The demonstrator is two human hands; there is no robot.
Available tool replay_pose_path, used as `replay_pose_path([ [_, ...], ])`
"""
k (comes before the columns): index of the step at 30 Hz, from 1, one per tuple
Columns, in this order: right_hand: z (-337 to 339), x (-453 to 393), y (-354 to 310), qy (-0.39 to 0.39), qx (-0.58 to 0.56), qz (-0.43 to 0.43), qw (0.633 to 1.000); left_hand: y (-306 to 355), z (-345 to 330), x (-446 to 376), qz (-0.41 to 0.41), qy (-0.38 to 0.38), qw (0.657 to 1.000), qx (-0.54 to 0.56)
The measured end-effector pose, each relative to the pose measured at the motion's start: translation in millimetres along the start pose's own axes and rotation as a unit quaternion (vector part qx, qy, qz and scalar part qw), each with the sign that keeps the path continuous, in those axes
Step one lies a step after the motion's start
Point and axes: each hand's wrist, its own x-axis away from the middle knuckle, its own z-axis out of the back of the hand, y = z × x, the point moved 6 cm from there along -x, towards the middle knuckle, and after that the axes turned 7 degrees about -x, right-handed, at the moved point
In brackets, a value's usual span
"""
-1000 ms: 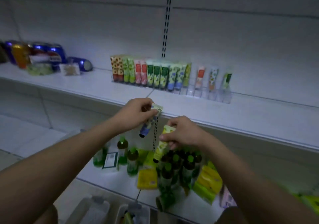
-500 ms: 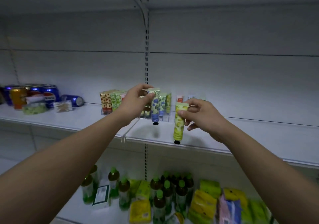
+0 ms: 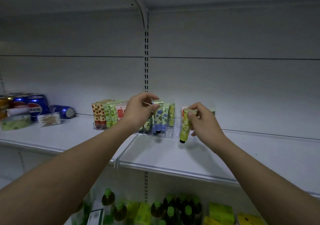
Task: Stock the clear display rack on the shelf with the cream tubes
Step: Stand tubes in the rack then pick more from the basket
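A clear display rack [image 3: 170,134] stands on the white shelf [image 3: 242,153], holding several upright cream tubes [image 3: 110,114]. My left hand [image 3: 139,109] pinches the top of a blue-flowered tube [image 3: 160,119], whose black cap dips into a rack slot. My right hand [image 3: 201,119] grips a yellow-green tube [image 3: 185,126] by its upper end, cap down, just in front of the rack's right part. A few tubes behind my right hand are mostly hidden.
Blue soda cans [image 3: 35,104], a lying can [image 3: 63,111], a tape roll [image 3: 14,123] and a small packet [image 3: 49,119] sit at the shelf's left. Green-capped bottles [image 3: 108,198] and yellow packs [image 3: 221,211] fill the lower shelf. A slotted upright [image 3: 146,65] runs behind.
Both hands have risen from over the lower shelf to the rack. The blue-flowered tube now reaches into a slot, and the yellow-green tube has come close to the rack's right side.
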Motion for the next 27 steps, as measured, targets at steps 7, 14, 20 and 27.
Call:
replay_pose_path([
  [7, -28.8, -33.3, 23.6, 0.014, -0.005, 0.016, 1.0, -22.0, -28.0, -34.6, -0.03, -0.002, 0.994, -0.103],
  [14, -41.7, -50.1, 37.2, -0.001, 0.015, 0.03, 0.999, -36.6, -39.7, -54.0, -0.051, 0.039, 0.986, -0.156],
  [20, -48.7, -52.7, 34.3, -0.015, 0.034, 0.042, 0.998, -50.4, -55.0, -51.3, -0.058, 0.019, 0.981, -0.186],
  [27, -42.6, -56.5, 17.4, -0.029, 0.094, 0.04, 0.994, -44.7, -57.5, -40.9, -0.075, 0.012, 0.966, -0.247],
])
